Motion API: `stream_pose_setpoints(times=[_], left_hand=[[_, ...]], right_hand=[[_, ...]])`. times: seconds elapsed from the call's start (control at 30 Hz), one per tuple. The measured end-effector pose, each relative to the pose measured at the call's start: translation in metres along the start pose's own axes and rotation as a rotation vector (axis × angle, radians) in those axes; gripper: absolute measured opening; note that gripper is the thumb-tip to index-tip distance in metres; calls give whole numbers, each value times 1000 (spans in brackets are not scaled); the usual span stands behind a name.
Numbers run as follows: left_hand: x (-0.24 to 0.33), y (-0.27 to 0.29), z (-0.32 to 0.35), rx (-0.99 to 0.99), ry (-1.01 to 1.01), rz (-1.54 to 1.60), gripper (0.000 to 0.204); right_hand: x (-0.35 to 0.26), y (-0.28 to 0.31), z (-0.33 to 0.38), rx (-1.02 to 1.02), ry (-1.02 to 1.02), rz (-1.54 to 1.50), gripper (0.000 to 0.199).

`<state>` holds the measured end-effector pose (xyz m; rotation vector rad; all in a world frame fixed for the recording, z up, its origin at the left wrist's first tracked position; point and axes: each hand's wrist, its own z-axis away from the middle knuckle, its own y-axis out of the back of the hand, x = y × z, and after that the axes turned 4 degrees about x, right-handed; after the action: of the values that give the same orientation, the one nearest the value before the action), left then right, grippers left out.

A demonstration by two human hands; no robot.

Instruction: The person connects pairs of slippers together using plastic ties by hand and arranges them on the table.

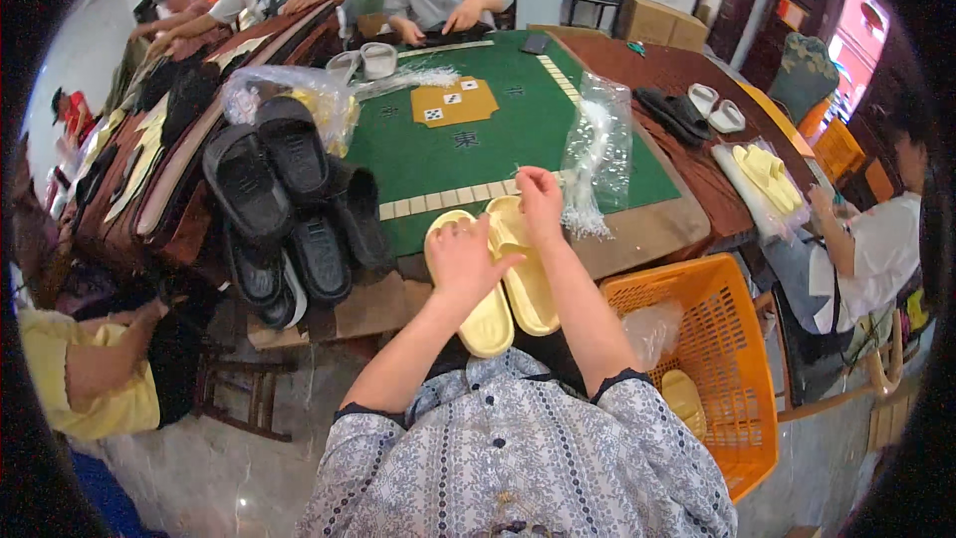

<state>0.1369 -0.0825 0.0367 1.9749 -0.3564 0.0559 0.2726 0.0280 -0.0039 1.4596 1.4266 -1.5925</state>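
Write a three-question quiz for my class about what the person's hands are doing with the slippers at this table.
1. True or false: the left hand lies on a black slipper.
2. What does the right hand touch? A) pale yellow slipper B) orange basket C) pile of black slippers
3. What colour is the table mat?

Key: 1 false, it rests on the other yellow slipper; 2 A; 3 green.
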Motion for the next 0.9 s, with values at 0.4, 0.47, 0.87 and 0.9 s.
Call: stream_pose_setpoints(times=[0.4, 0.47, 0.87, 0.9], left_hand=[[-11, -40, 2, 177, -97, 183, 37], [-18, -40, 3, 170, -123, 217, 38], [-78, 15, -72, 428, -171, 16, 35], [-82, 25, -84, 549, -230, -12, 33]], right_hand=[[-20, 10, 20, -68, 85, -114, 12], [-24, 11, 26, -63, 78, -122, 12], [-53, 50, 54, -256, 92, 220, 8], [-58, 59, 59, -283, 89, 262, 7]])
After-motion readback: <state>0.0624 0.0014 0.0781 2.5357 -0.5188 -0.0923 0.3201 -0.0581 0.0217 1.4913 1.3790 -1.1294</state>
